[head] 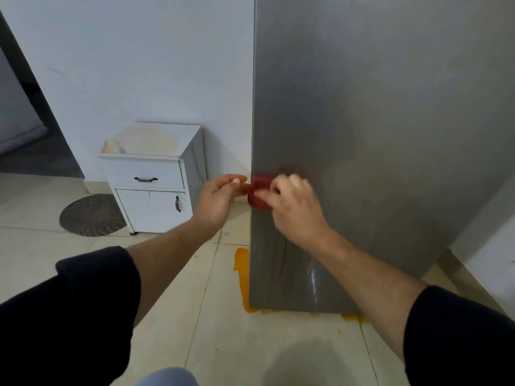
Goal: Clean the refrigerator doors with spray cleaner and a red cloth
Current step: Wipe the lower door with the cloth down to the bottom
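Right now my right hand point(295, 207) is curled around the red cloth point(260, 194), fingers bunched over it and pressing it against the grey refrigerator door point(376, 121), right at the door's left edge and roughly halfway down the part I can see. My left hand point(220, 201) reaches in from the side with its thumb and forefinger stretched out to the cloth's left edge; the tips meet the fabric, but the blur there keeps me from telling whether they actually pinch it. Both of my dark sleeves point(83, 302) are pushed up, leaving the forearms bare. Lower on the door, shiny streaks point(312, 271) catch the light. An orange stain point(242, 274) runs along the tiled floor point(172, 316) at the refrigerator's base. Off to the left, a small white cabinet point(150, 174) with a drawer and a door stands against the white wall point(139, 65), and a round grey mat point(92, 214) lies just beside it.
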